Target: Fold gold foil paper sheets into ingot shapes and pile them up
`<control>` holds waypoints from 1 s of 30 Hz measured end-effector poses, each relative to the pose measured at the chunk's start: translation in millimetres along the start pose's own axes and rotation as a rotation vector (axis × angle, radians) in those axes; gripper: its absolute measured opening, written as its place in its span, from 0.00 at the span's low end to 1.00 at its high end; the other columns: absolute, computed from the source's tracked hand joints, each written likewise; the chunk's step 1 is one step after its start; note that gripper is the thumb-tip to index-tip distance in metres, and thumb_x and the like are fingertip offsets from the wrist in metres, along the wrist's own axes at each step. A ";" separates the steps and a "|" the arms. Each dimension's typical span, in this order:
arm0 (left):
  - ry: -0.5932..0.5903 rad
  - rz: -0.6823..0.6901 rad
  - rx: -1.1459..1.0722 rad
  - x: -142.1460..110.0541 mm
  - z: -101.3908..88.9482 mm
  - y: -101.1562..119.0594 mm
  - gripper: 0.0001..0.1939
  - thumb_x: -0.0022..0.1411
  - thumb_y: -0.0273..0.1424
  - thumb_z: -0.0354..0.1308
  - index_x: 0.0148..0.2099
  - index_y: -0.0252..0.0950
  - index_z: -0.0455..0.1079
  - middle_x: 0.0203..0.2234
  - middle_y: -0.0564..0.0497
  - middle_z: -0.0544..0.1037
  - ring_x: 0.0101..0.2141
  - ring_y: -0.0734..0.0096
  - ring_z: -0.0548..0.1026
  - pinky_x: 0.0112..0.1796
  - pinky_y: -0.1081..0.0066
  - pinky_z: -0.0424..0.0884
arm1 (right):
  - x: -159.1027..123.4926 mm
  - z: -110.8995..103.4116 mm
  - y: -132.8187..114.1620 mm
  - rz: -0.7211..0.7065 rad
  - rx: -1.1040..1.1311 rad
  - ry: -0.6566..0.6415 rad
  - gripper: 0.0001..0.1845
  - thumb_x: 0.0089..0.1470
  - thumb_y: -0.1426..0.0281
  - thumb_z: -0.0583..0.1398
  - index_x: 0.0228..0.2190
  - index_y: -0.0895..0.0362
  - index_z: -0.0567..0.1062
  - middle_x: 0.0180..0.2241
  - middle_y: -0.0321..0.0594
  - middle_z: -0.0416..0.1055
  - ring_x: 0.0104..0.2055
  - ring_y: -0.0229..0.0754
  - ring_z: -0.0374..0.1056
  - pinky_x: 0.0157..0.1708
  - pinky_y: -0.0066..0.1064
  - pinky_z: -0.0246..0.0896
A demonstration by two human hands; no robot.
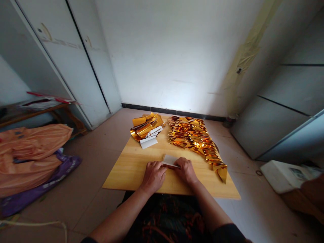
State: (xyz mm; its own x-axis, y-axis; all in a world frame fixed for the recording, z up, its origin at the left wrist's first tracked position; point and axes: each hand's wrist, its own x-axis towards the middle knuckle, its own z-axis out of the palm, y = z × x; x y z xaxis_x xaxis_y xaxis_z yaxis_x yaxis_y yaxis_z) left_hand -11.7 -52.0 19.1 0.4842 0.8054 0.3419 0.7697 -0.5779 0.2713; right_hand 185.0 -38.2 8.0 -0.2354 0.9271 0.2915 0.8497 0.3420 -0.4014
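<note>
Head cam: L hand (153, 177) & R hand (186, 171), fingers pinching opp. ends of pale sheet (170, 159), creased, approx. mid-table (134, 172) (wood-grain). Behind: loose gold-foil sheets (148, 128) L, shiny pointed foil folds (192, 135) R. Purple bag (30, 199): white txt, illegible.

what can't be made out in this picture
Head view, parts of the paper: covered by the left hand and the right hand.
Head view, lettering on the purple bag: too blurred to read.
Head view, count of the gold pieces at right: they overlap.
Head view, rest of the brown object: cut off by the right edge.
</note>
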 end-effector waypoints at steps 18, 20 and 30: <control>0.189 -0.047 -0.037 -13.0 -13.0 -12.5 0.10 0.59 0.25 0.49 0.33 0.38 0.72 0.34 0.47 0.75 0.38 0.65 0.70 0.43 0.62 0.64 | -23.0 -6.3 -10.6 -0.184 -0.152 -0.053 0.09 0.50 0.73 0.59 0.36 0.54 0.75 0.36 0.41 0.68 0.42 0.44 0.59 0.44 0.35 0.48; 0.224 0.003 -0.084 -10.3 -18.2 -4.7 0.11 0.59 0.25 0.48 0.36 0.38 0.72 0.36 0.47 0.75 0.40 0.64 0.70 0.45 0.61 0.65 | -23.0 -6.5 -11.3 -0.188 -0.157 -0.052 0.09 0.50 0.73 0.59 0.36 0.54 0.74 0.36 0.41 0.68 0.42 0.44 0.58 0.44 0.35 0.48; -0.062 0.039 -0.009 13.0 9.7 17.9 0.12 0.58 0.24 0.52 0.43 0.36 0.72 0.45 0.44 0.73 0.47 0.60 0.71 0.48 0.60 0.66 | -23.3 -15.4 -15.8 -0.208 -0.163 -0.078 0.10 0.54 0.67 0.57 0.39 0.54 0.74 0.36 0.41 0.68 0.41 0.44 0.58 0.44 0.35 0.47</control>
State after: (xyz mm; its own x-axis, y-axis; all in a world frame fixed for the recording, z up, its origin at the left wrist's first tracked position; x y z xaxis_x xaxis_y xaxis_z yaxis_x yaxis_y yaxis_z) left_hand 12.4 -50.6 19.7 0.5387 0.7888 0.2961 0.7462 -0.6098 0.2671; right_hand 184.3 -67.5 20.8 -0.4427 0.8508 0.2831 0.8427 0.5026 -0.1928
